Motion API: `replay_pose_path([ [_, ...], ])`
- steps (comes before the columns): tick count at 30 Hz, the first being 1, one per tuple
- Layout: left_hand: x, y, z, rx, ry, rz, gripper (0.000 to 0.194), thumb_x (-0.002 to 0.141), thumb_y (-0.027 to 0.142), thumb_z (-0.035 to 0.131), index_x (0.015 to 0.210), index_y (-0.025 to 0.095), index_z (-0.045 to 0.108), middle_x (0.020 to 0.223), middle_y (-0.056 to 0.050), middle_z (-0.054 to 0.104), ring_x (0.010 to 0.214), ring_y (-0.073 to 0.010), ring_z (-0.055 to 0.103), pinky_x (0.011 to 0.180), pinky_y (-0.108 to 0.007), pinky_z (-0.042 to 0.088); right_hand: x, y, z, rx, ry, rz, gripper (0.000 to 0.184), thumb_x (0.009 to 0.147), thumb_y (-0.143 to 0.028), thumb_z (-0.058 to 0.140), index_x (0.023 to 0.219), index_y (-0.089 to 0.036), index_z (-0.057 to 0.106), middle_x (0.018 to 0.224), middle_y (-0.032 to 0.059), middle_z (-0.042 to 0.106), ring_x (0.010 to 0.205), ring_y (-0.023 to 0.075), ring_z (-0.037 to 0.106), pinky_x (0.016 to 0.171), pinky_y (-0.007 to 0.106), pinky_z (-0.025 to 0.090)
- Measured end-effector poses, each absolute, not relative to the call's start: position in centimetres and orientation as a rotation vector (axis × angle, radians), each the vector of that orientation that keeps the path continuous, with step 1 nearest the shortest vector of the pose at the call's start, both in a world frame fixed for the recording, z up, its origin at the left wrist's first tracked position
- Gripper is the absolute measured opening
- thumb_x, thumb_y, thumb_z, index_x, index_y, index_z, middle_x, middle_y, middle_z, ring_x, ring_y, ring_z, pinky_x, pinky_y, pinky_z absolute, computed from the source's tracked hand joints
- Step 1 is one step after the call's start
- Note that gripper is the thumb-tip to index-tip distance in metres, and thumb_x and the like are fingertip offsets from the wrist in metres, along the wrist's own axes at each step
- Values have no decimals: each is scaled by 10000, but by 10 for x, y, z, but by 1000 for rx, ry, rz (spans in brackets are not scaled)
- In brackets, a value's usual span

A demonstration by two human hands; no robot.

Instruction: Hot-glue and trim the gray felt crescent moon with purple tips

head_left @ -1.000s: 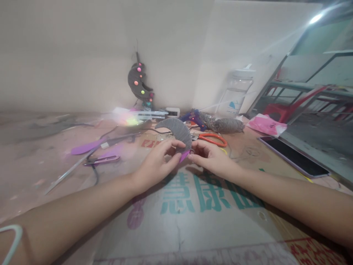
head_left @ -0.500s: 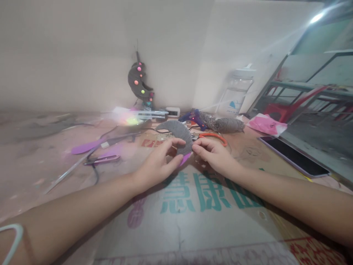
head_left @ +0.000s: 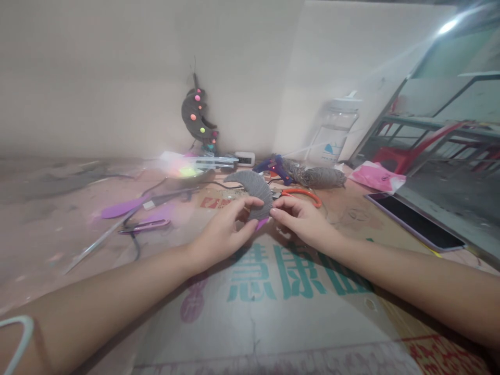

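A crescent wrapped in grey yarn (head_left: 255,190) stands up between my hands, its lower tip showing bare purple. My left hand (head_left: 230,224) grips the crescent near that lower end, thumb in front and fingers on the inner side. At the outer edge, the thumb and fingertips of my right hand (head_left: 300,219) are pinched together close against the crescent; whatever lies between them is too small to make out. Just behind my right hand lie orange-handled scissors (head_left: 302,195), partly hidden.
A blue glue gun (head_left: 275,167), a grey yarn skein (head_left: 324,177) and a water bottle (head_left: 336,130) stand behind. To the right are a phone (head_left: 416,220) and a pink packet (head_left: 378,177). A purple cutter (head_left: 146,226) lies left; a decorated crescent (head_left: 192,115) hangs on the wall.
The crescent has tilted and dropped slightly, and less of its purple tip shows. My right fingertips have shifted a little along its edge towards the lower end.
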State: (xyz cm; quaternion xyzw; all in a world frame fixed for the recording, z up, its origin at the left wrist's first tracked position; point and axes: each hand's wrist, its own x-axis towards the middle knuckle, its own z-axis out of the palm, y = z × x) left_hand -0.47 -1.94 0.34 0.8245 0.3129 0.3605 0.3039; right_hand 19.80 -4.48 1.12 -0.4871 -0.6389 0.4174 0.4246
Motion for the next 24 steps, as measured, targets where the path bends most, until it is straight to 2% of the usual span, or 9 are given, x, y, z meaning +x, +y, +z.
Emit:
replay_pose_path([
  [7, -4, -20, 6, 2172, 824, 930, 306, 887, 236, 542, 1181, 157, 571, 985, -60, 642, 872, -157, 598, 729, -277, 489, 197, -46, 9, -1220, -1668, 952, 229, 858, -405, 599, 795, -194, 536, 579, -57, 512, 477, 88, 442, 455, 223, 338],
  [13, -4, -19, 2, 2172, 824, 943, 337, 898, 248, 545, 1229, 183, 555, 1021, -60, 645, 856, -152, 601, 727, -274, 491, 197, -48, 13, -1210, -1666, 932, 401, 913, -539, 498, 707, -196, 485, 569, -56, 438, 477, 87, 415, 444, 224, 329],
  [21, -5, -21, 2, 2133, 746, 933, 380, 892, 299, 592, 1256, 212, 526, 1036, -57, 631, 884, -162, 594, 733, -279, 497, 199, -46, 11, -1218, -1576, 1078, 365, 845, -548, 601, 774, -199, 519, 530, -77, 444, 416, 76, 396, 391, 207, 281],
  [24, -5, -19, 2, 2081, 744, 948, 366, 910, 289, 561, 1266, 217, 512, 983, -41, 616, 854, -152, 588, 732, -274, 492, 199, -46, 12, -1223, -1558, 1083, 352, 838, -539, 610, 787, -199, 530, 530, -75, 455, 414, 79, 407, 386, 207, 283],
])
